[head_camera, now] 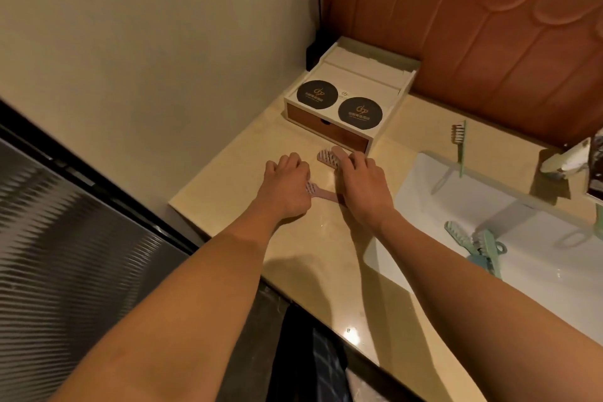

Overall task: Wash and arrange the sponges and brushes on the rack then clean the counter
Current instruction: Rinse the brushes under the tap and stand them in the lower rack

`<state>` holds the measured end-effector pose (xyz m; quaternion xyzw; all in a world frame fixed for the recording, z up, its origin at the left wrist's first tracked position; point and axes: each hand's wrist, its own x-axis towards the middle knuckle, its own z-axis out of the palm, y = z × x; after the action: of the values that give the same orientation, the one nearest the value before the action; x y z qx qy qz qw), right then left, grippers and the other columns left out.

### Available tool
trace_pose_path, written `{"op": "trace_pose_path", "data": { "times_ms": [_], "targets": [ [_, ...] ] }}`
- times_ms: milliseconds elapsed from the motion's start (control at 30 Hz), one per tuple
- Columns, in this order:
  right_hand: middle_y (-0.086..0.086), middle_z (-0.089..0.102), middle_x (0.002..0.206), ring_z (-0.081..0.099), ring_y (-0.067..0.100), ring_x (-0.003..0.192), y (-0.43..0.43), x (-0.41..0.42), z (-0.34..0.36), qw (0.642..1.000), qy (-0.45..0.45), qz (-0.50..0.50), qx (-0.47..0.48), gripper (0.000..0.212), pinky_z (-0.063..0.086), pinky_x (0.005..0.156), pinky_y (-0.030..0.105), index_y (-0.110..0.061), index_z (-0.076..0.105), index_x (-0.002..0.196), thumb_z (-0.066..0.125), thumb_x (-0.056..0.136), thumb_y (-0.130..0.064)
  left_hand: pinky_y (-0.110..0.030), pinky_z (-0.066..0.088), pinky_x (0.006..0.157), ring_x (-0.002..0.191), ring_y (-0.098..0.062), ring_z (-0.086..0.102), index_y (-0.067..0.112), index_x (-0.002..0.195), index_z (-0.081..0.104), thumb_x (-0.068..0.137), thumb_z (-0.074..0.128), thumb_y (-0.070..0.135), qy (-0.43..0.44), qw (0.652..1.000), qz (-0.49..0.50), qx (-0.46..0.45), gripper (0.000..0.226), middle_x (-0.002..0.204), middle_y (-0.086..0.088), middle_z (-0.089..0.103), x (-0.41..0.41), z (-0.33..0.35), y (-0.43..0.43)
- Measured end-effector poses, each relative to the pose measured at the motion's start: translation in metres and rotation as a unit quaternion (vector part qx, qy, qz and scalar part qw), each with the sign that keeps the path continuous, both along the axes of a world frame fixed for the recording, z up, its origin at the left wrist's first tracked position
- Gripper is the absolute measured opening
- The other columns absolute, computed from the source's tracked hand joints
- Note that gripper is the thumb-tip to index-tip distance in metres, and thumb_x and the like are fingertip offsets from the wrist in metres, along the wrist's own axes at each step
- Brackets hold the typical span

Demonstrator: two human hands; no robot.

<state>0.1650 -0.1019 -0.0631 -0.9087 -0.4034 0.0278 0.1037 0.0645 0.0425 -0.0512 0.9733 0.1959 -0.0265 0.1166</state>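
Observation:
Two pink brushes lie on the beige counter in front of a white box. My right hand grips the handle of the farther pink brush, whose bristle head points left. My left hand has its fingers curled over the nearer pink brush; its bristles and handle stick out to the right from under the hand. A green brush stands upright at the sink's back edge. Another green brush lies in the white sink.
A white box with a brown drawer and two black round discs on top stands against the wall corner. A tap and soap items sit at the right of the sink. The counter's front edge drops to a dark floor at the left.

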Motion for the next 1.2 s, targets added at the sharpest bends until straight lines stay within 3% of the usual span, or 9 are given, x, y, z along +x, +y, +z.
{"op": "trace_pose_path", "data": {
  "times_ms": [200, 300, 400, 500, 567, 767, 967, 1067, 1200],
  "targets": [
    [0.006, 0.055, 0.131, 0.052, 0.023, 0.11, -0.002, 0.001, 0.0, 0.999, -0.009, -0.003, 0.033, 0.045, 0.051, 0.095, 0.034, -0.019, 0.051, 0.131, 0.071, 0.091, -0.024, -0.042, 0.034, 0.108, 0.128, -0.024, 0.044, 0.016, 0.141, 0.044, 0.09, 0.057, 0.021, -0.038, 0.998, 0.008, -0.045, 0.052, 0.143, -0.003, 0.044, 0.017, 0.009, 0.001],
    [0.006, 0.058, 0.122, 0.053, 0.021, 0.1, -0.006, 0.004, 0.001, 0.997, 0.026, -0.004, 0.066, 0.033, 0.055, 0.087, 0.036, -0.02, 0.052, 0.12, 0.069, 0.092, -0.021, -0.042, 0.034, 0.11, 0.132, -0.025, 0.042, 0.018, 0.149, 0.037, 0.093, 0.057, 0.016, -0.047, 0.996, -0.022, -0.068, 0.06, 0.152, -0.002, 0.04, 0.027, 0.01, -0.008],
    [0.005, 0.06, 0.115, 0.054, 0.019, 0.092, -0.009, 0.007, 0.002, 0.992, 0.062, -0.015, 0.109, 0.02, 0.056, 0.08, 0.038, -0.022, 0.051, 0.114, 0.06, 0.097, -0.021, -0.041, 0.037, 0.106, 0.128, -0.026, 0.045, 0.018, 0.147, 0.04, 0.096, 0.057, 0.015, -0.051, 0.997, -0.036, -0.049, 0.054, 0.145, -0.004, 0.046, 0.034, 0.006, -0.017],
    [0.006, 0.06, 0.118, 0.055, 0.02, 0.097, -0.012, 0.01, -0.003, 0.993, 0.069, -0.013, 0.095, 0.021, 0.056, 0.085, 0.039, -0.022, 0.052, 0.122, 0.051, 0.101, -0.025, -0.042, 0.043, 0.104, 0.125, -0.026, 0.044, 0.016, 0.145, 0.042, 0.094, 0.064, 0.016, -0.049, 0.996, -0.006, -0.07, 0.055, 0.139, -0.006, 0.05, 0.037, 0.002, -0.02],
    [0.006, 0.06, 0.117, 0.053, 0.02, 0.096, -0.014, 0.011, -0.005, 0.994, 0.066, -0.014, 0.085, 0.022, 0.054, 0.087, 0.04, -0.02, 0.054, 0.121, 0.05, 0.101, -0.028, -0.042, 0.046, 0.1, 0.12, -0.025, 0.044, 0.013, 0.132, 0.052, 0.09, 0.07, 0.021, -0.041, 0.996, -0.012, -0.078, 0.047, 0.131, -0.007, 0.051, 0.038, 0.001, -0.019],
    [0.002, 0.059, 0.096, 0.05, 0.017, 0.081, -0.029, 0.016, -0.001, 0.991, 0.077, -0.04, 0.101, 0.009, 0.053, 0.072, 0.038, -0.024, 0.05, 0.097, 0.052, 0.099, -0.033, -0.037, 0.043, 0.089, 0.106, -0.023, 0.05, 0.018, 0.111, 0.061, 0.089, 0.071, 0.027, -0.026, 0.998, -0.044, -0.02, 0.026, 0.115, -0.003, 0.056, 0.046, 0.011, -0.021],
    [0.001, 0.051, 0.088, 0.047, 0.018, 0.077, -0.069, 0.022, 0.015, 0.99, 0.075, -0.069, 0.101, 0.014, 0.044, 0.065, 0.037, -0.023, 0.043, 0.097, 0.053, 0.094, -0.033, -0.042, 0.049, 0.083, 0.096, -0.024, 0.054, 0.017, 0.105, 0.06, 0.089, 0.069, 0.021, -0.061, 0.995, -0.068, -0.046, 0.019, 0.109, -0.001, 0.056, 0.05, 0.022, -0.047],
    [0.004, 0.047, 0.086, 0.043, 0.022, 0.078, -0.102, 0.021, 0.022, 0.989, 0.061, -0.083, 0.108, 0.016, 0.03, 0.064, 0.034, -0.018, 0.039, 0.097, 0.054, 0.092, -0.02, -0.042, 0.049, 0.083, 0.097, -0.024, 0.055, 0.018, 0.106, 0.06, 0.092, 0.066, 0.021, -0.08, 0.99, -0.108, -0.035, 0.016, 0.109, -0.001, 0.057, 0.056, 0.025, -0.074],
    [0.0, 0.04, 0.087, 0.042, 0.026, 0.081, -0.157, 0.01, 0.032, 0.986, 0.039, -0.127, 0.098, 0.035, 0.026, 0.066, 0.034, -0.022, 0.034, 0.095, 0.049, 0.081, 0.007, -0.041, 0.049, 0.08, 0.093, -0.022, 0.055, 0.017, 0.105, 0.06, 0.096, 0.061, 0.025, -0.099, 0.983, -0.154, -0.026, 0.012, 0.105, 0.0, 0.057, 0.069, 0.025, -0.119]
  ]
}}
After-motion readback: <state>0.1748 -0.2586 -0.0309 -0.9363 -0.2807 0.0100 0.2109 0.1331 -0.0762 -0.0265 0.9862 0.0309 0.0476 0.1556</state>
